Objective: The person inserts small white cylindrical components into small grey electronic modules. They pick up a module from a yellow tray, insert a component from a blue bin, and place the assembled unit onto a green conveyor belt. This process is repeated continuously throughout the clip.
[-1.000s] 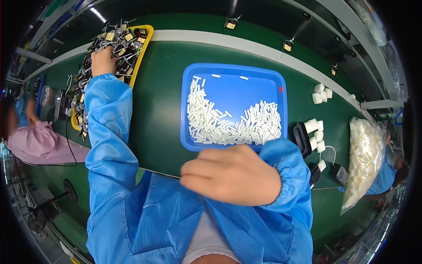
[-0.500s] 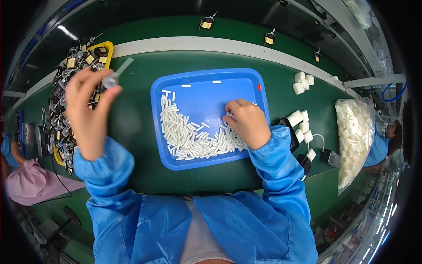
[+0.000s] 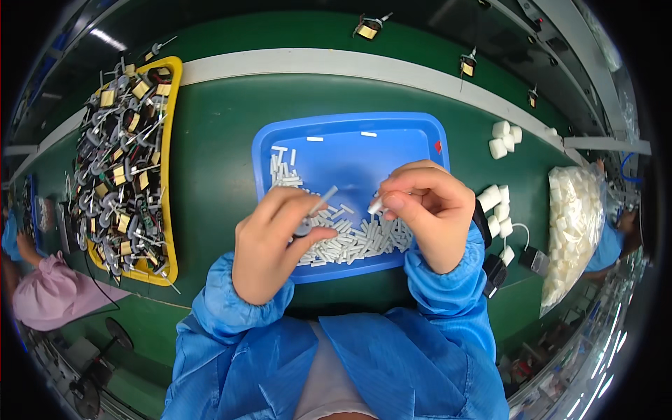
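Observation:
My left hand (image 3: 269, 241) is over the left part of the blue tray (image 3: 262, 140), its fingers closed on a small grey part with a thin pale rod (image 3: 303, 228). The rod sticks up past the fingertips; the rest of the part is mostly hidden by the fingers. Between the thumb and fingertips of my right hand (image 3: 441, 210) is a short white tube (image 3: 376, 206), held just above the tray. The two hands are apart. Beneath them lies a heap of similar white tubes (image 3: 350, 241), with a few loose ones along the tray's far side.
At left, a yellow tray (image 3: 172, 175) is piled with rodded grey parts that carry wires and yellow blocks. White foam-like plugs (image 3: 498, 148) and a clear bag of them (image 3: 570, 224) are at right, near a black box (image 3: 535, 259). A person in pink (image 3: 52, 290) sits far left.
My left hand has come from beside the yellow tray to the blue tray, bringing the grey part. My right hand has risen from the heap with a white tube. The view has shifted slightly.

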Action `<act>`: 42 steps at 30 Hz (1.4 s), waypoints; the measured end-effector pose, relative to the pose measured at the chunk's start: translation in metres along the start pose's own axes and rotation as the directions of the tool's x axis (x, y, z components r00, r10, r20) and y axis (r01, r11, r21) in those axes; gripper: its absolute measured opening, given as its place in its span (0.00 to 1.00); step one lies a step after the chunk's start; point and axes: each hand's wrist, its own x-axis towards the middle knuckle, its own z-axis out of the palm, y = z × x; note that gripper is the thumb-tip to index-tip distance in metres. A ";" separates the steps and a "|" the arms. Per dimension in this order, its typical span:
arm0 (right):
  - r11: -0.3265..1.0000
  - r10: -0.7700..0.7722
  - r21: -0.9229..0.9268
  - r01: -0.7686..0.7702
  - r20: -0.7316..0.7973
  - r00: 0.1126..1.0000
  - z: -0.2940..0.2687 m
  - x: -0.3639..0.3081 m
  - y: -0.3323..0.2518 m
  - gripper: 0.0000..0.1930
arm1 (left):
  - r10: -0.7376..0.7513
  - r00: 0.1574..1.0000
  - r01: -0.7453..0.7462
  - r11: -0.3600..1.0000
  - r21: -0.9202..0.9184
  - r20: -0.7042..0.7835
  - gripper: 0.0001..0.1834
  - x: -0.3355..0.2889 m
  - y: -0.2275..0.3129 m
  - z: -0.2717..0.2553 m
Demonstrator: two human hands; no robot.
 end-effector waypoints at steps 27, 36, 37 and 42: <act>0.875 -0.083 -0.437 0.207 0.286 0.955 0.005 -0.009 0.006 0.04 | 0.267 0.958 -0.288 0.892 0.348 0.107 0.31 0.000 0.006 0.010; 0.706 -0.149 -0.622 0.340 0.339 0.929 -0.003 -0.010 0.002 0.09 | 0.318 0.921 -0.388 0.776 0.497 0.223 0.36 0.005 0.023 0.012; 0.707 -0.150 -0.623 0.336 0.331 0.931 -0.004 -0.010 0.003 0.09 | 0.322 0.919 -0.395 0.766 0.508 0.229 0.35 0.007 0.023 0.013; 0.729 -0.150 -0.644 0.231 0.180 0.972 -0.016 -0.008 0.010 0.06 | 0.315 0.885 -0.453 0.753 0.477 0.342 0.35 0.032 0.024 0.024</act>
